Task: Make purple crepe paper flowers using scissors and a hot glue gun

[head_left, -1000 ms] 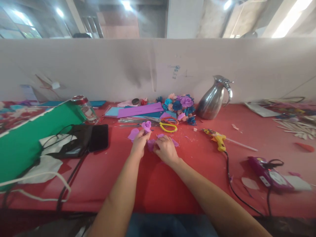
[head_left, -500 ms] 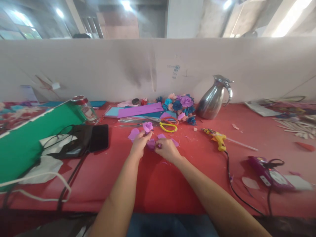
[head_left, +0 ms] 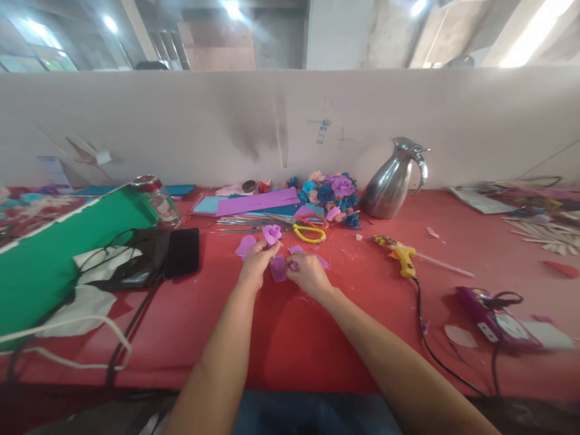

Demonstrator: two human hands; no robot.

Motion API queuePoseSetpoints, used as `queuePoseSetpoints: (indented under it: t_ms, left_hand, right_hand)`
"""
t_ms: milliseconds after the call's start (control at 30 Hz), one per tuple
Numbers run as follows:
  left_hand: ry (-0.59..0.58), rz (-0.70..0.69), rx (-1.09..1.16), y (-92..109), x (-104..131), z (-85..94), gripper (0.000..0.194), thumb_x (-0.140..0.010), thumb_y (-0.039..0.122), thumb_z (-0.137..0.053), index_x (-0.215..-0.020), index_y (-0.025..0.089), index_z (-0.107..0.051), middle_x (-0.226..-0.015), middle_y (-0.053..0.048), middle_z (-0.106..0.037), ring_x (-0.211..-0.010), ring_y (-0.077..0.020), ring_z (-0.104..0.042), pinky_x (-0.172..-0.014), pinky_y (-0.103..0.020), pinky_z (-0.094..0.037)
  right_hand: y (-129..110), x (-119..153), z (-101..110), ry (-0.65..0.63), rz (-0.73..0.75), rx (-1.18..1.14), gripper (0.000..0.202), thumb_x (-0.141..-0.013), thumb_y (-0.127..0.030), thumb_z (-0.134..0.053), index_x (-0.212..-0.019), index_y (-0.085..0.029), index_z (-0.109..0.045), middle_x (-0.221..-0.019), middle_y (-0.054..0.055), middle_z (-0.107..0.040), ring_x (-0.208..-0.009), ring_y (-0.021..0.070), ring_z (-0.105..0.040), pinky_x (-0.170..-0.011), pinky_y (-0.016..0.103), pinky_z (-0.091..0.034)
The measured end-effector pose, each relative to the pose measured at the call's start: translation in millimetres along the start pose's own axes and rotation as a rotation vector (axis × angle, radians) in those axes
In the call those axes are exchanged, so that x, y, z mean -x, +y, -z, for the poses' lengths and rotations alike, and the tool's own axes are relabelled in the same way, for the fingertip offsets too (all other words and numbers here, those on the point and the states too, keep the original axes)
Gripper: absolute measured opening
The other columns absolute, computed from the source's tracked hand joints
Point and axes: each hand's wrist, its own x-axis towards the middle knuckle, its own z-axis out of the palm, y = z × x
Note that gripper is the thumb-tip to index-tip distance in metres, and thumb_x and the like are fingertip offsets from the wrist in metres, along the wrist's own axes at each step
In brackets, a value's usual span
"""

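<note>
- Purple foam rose sits at the tips of the left hand, its bloom facing up and slightly away from the person; any stem below it is hidden by the fingers, so its long axis cannot be told.
- Left hand is closed around the base of the rose, the bloom standing just above the thumb and forefinger.
- Right hand pinches a purple foam petal by its right edge; the petal hangs flat between the two hands, its longer side running roughly toward and away from the person, just below the rose.
- Both hands hover low over the red tabletop, near its middle.
- More purple petal pieces lie on the table just behind the hands.
- Yellow-handled scissors rest beyond the rose, beside a heap of finished foam flowers.
- Steel jug stands right of the flowers; its contents cannot be seen.
- Yellow glue gun lies well to the right, cord trailing toward the person.
- Black phone lies to the left.
</note>
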Motion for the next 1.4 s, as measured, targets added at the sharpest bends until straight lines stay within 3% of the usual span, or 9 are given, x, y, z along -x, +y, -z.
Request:
queuePoseSetpoints:
  t_ms: [100,233,367,567,767,967,1167,1400]
  left_hand:
    - [0.003,0.003,0.006,1,0,0.3,0.035,-0.05,0.039,-0.079,-0.072,0.016,-0.065,-0.057,0.005,-0.051,-0.054,-0.0085,-0.039,-0.054,-0.022,-0.031]
    - [0.012,0.012,-0.01,0,0,1.1,0.035,-0.05,0.038,-0.079,-0.073,0.015,-0.065,-0.053,0.006,-0.047,-0.049,-0.0072,-0.036,-0.051,-0.022,-0.027]
    - [0.023,0.013,-0.044,-1,-1,1.6,0.031,-0.053,0.038,-0.078,-0.067,0.015,-0.061,-0.049,0.008,-0.04,-0.045,-0.0056,-0.029,-0.047,-0.022,-0.022]
    - [0.022,-0.006,-0.066,-5,-4,3.2,0.032,-0.054,0.04,-0.077,-0.063,0.016,-0.057,-0.048,0.008,-0.039,-0.044,-0.0054,-0.029,-0.046,-0.022,-0.02]
    - [0.016,-0.006,-0.05,-5,-4,3.3,0.033,-0.052,0.04,-0.078,-0.066,0.016,-0.06,-0.048,0.008,-0.04,-0.043,-0.0056,-0.03,-0.046,-0.022,-0.021]
    - [0.007,0.001,-0.041,-3,-3,2.4,0.03,-0.053,0.038,-0.077,-0.066,0.016,-0.062,-0.05,0.007,-0.043,-0.045,-0.0058,-0.031,-0.047,-0.022,-0.023]
    - [-0.001,0.024,-0.029,-5,-4,2.6,0.035,-0.051,0.036,-0.08,-0.077,0.016,-0.069,-0.066,0.001,-0.061,-0.057,-0.0105,-0.047,-0.057,-0.023,-0.035]
    - [-0.108,-0.038,-0.068,1,3,0.1,0.033,-0.052,0.037,-0.082,-0.073,0.015,-0.071,-0.07,-0.002,-0.066,-0.068,-0.0151,-0.056,-0.067,-0.026,-0.041]
  right_hand:
    - [-4,3,4,-0.036,-0.015,0.036,0.015,-0.071,-0.014,-0.055,-0.078,-0.02,-0.068,-0.078,0.0,-0.066,-0.067,0.0126,-0.058,-0.059,0.021,-0.038]
    - [-15,11,9,-0.167,0.091,0.256,0.025,-0.069,-0.029,-0.063,-0.093,-0.023,-0.066,-0.095,0.003,-0.068,-0.076,0.0183,-0.061,-0.054,0.024,-0.036]
    - [-22,14,8,-0.164,0.122,0.389,0.017,-0.074,-0.024,-0.057,-0.089,-0.022,-0.066,-0.093,0.006,-0.07,-0.076,0.02,-0.062,-0.053,0.025,-0.035]
    - [-17,12,6,-0.131,0.068,0.295,0.013,-0.075,-0.023,-0.056,-0.079,-0.023,-0.068,-0.086,0.002,-0.071,-0.077,0.0174,-0.063,-0.053,0.024,-0.032]
    - [-14,11,6,-0.112,0.021,0.235,0.01,-0.072,-0.02,-0.057,-0.073,-0.023,-0.067,-0.075,0.001,-0.07,-0.066,0.0152,-0.06,-0.052,0.023,-0.029]
    - [-12,10,7,-0.112,-0.03,0.148,0.01,-0.071,-0.018,-0.056,-0.072,-0.023,-0.066,-0.07,-0.001,-0.067,-0.063,0.0144,-0.058,-0.054,0.022,-0.031]
    - [-3,7,3,0.067,-0.03,-0.063,0.019,-0.077,-0.016,-0.047,-0.089,-0.02,-0.061,-0.074,0.0,-0.065,-0.063,0.0133,-0.058,-0.061,0.021,-0.039]
    - [3,2,5,0.254,-0.019,-0.236,0.02,-0.086,-0.022,-0.037,-0.092,-0.018,-0.055,-0.073,0.003,-0.063,-0.065,0.0146,-0.058,-0.063,0.023,-0.042]
